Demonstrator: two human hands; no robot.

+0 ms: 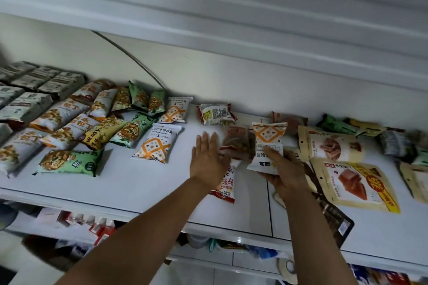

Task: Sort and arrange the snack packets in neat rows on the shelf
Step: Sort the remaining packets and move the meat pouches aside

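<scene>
Red-edged packet [228, 181] partly under left hand [207, 159]; right hand [287, 174] around white-orange packet [268, 140].

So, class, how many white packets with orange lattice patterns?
3: held packet in the right hand, front packet on the shelf further left, back packet behind it. More may be hidden.
</scene>
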